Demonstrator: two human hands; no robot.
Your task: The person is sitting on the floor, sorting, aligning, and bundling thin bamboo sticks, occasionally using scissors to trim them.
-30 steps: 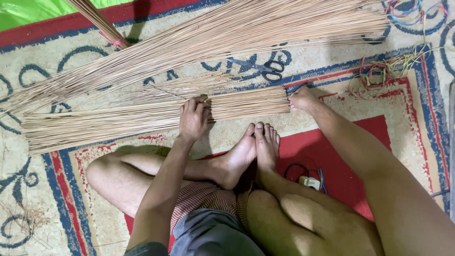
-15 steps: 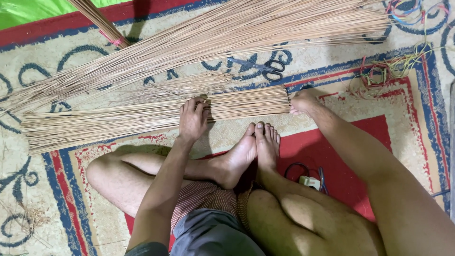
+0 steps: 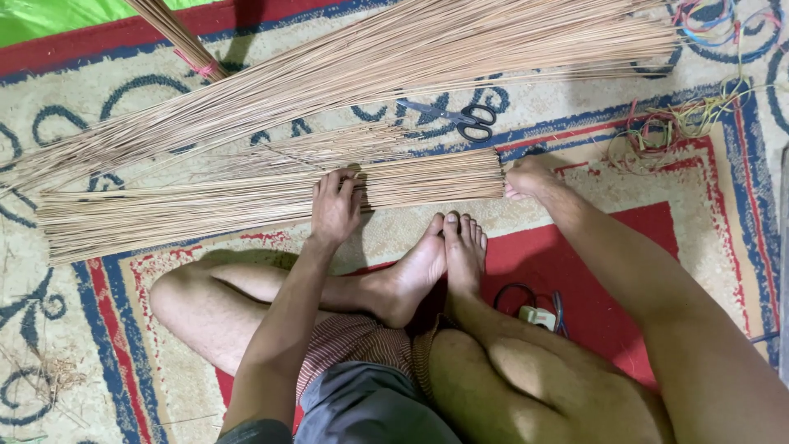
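Near bundle of thin tan sticks [image 3: 205,210] lies flat on the patterned carpet [image 3: 575,177], running roughly left-right just beyond the person's bare feet [image 3: 440,259], cut ends squared off at its right end. Left hand [image 3: 333,205] rests palm-down on top of this bundle around its middle, fingers [image 3: 329,182] spread moderately and pressed onto the sticks, not wrapped around them. Right hand [image 3: 528,178] sits at the bundle's right end, touching the stick tips; fingers look curled narrow against the ends, exact grip hard to tell. Just beyond the bundle, a smaller loose layer of sticks [image 3: 329,148] lies partly overlapping it. Further beyond, a much larger sheaf of long sticks [image 3: 394,57] crosses diagonally, fanning toward the upper right. Black-handled scissors [image 3: 460,117] lie on the carpet between the big sheaf and the bundle's right end, close to neither hand. Past the bundle's right end, well apart, a tangle of coloured strings [image 3: 666,127]. Far side of the bundle toward upper left, a tied broom-like bunch [image 3: 177,37] with a pink binding pokes in, next to a green sheet [image 3: 49,15]. On the near side of the bundle, behind the feet, a small white plug-like object with a dark cord [image 3: 534,312] lies on the red carpet patch. Person sits cross-legged, shorts visible at the bottom.
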